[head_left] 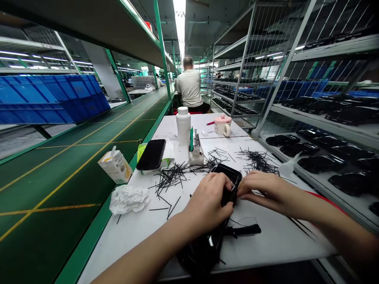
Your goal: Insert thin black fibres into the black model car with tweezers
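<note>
A glossy black car-shaped shell (204,250) lies on the white table in front of me, its far end upward in view with an open frame. My left hand (211,197) is closed around the shell's middle, thumb and fingers on its near and left sides. Against the right edge of the shell, my right hand (257,189) pinches with fingertips together; what they hold is too small to make out. Just below the hands, a black-handled tool (247,230) rests beside the shell. Thin black strips (173,177) lie scattered to the left, and another heap of strips (259,159) lies to the right.
On the table stand a white bottle (183,126), a pink-lidded mug (222,125), a phone (151,154) and crumpled tissue (129,199). A drink carton (116,167) is by the green conveyor (77,173). Racks of black shells (322,157) flank the right. A person (191,86) sits ahead.
</note>
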The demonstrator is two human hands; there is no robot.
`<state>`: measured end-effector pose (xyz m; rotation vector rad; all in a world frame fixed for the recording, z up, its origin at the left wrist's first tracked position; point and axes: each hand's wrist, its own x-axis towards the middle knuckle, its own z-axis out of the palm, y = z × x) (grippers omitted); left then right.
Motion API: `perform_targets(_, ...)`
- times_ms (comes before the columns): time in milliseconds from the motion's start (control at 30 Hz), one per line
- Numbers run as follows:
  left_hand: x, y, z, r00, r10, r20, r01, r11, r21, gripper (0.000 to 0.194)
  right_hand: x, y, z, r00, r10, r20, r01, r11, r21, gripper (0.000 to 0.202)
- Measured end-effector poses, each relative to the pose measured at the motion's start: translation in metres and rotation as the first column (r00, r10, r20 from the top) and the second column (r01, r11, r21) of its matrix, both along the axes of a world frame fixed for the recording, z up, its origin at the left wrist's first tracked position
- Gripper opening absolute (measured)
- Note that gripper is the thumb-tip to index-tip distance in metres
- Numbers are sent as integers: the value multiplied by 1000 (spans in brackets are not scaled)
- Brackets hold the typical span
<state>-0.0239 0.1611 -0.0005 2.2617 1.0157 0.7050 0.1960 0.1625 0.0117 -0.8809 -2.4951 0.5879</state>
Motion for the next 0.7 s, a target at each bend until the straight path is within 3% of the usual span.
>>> perform_targets(133,0,0,-5,999,8,-35,-4,995,98,23,1,-14,5,995,-79,60,80,997,-23,17)
perform_targets(267,3,-3,-8,997,57,-57,-51,993,106,21,0,-26,-4,995,-100,23,101,992,-70,21)
perform_targets(433,3,-4,-5,997,56,-46,-52,996,78,20,-2,-20,-14,999,-32,-24,27,982,-187,25)
perform_targets(533,-2,1,5,994,42,105,-38,998,-47,22,-4,-12,-16,999,35,-21,-39,975,-218,24)
perform_targets(700,-13,14,18,868,236,436,-116,952,-284,16,-7,-6,-16,995,101,-9,-101,976,-195,23)
